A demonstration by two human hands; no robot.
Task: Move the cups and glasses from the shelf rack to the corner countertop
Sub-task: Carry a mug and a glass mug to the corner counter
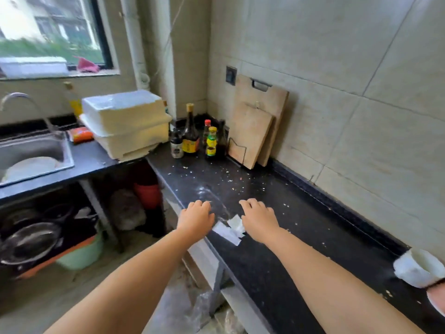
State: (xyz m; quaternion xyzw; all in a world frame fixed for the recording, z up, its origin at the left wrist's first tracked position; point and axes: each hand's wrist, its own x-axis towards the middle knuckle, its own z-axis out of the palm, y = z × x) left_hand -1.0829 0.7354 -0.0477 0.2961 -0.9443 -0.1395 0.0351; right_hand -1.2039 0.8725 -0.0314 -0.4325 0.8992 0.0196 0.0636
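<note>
Both of my arms reach out over the black corner countertop (277, 259). My left hand (196, 216) hovers at the counter's front edge, palm down, fingers loosely curled, holding nothing. My right hand (258, 216) is a little to its right over the counter, palm down and also without anything in it. Crumpled white paper (231, 229) lies on the counter between the hands. A white cup (417, 268) lies at the right edge of the view on the counter. No shelf rack shows in this view.
Sauce bottles (192, 135) cluster in the far corner beside two wooden cutting boards (255, 131) leaning on the tiled wall. A white covered box (127, 124) sits left of them, then a steel sink (33, 153) with plates. Pots sit under the counter. Crumbs dot the worktop.
</note>
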